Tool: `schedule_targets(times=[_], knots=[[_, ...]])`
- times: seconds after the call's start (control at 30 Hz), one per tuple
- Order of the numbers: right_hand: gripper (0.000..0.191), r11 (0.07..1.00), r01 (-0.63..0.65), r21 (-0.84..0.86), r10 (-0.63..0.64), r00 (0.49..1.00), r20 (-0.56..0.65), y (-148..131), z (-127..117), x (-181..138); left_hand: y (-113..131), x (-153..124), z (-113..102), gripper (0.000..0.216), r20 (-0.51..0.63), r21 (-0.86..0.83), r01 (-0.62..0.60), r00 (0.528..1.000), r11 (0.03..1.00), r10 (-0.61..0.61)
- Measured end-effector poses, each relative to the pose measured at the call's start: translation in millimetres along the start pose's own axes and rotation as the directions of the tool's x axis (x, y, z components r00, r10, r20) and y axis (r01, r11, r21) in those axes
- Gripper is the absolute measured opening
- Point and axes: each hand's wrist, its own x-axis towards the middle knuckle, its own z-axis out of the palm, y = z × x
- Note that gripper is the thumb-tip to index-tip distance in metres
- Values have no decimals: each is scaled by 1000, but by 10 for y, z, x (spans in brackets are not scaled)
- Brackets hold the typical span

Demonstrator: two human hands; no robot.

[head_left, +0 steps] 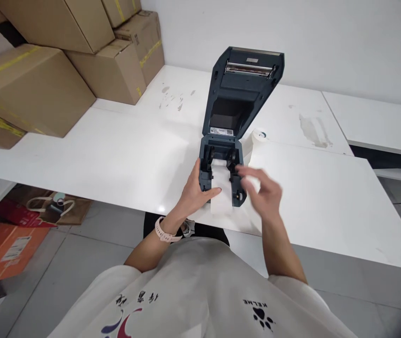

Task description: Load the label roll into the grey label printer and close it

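Note:
A dark label printer [223, 126] stands on the white table with its lid [242, 89] raised. Inside its bay, a strip of white label paper [220, 188] runs from between the roll holders out over the front edge. My left hand [193, 191] clasps the printer's left side, its fingers along the outer wall and the thumb lying on the paper strip. By the right side of the bay is my right hand [264, 188], slightly blurred, fingers apart and partly bent, with nothing seen in them. Its fingertips are close to the printer's right wall; whether they touch it I cannot tell.
Behind the printer to the right lies a loose white paper roll [258, 136]. Cardboard boxes [34, 89] are stacked on the table's left end. A white wall [309, 51] rises at the back. An orange box [13, 249] sits below at the left.

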Motion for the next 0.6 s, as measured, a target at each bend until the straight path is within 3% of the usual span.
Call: schedule_targets(times=[0.07,0.13,0.23,0.33,0.43,0.5,0.6], knots=[[36,999,-47,-24,41,982,-185,145,-98,412,7,-126,19,114,25,-4,-1,1000,1000,1],[58,999,-44,-3,43,974,-223,306,-149,956,20,-176,24,115,36,0,6,999,1000,-6],[71,987,-81,137,100,985,-138,481,-121,1748,33,-170,25,115,40,4,23,999,1000,-24],[87,956,-156,247,154,988,30,481,-63,2109,17,-159,8,116,39,-18,24,999,1000,-24],[93,959,-148,240,149,989,15,320,-71,1833,-13,-174,-60,120,63,-68,41,997,997,-36],[89,960,-89,265,103,994,-42,180,-92,1381,-10,-184,-128,113,42,-118,65,997,991,-60],[78,973,15,229,-9,1000,-27,13,-71,616,55,-163,-197,90,-49,-167,29,998,985,-37]])
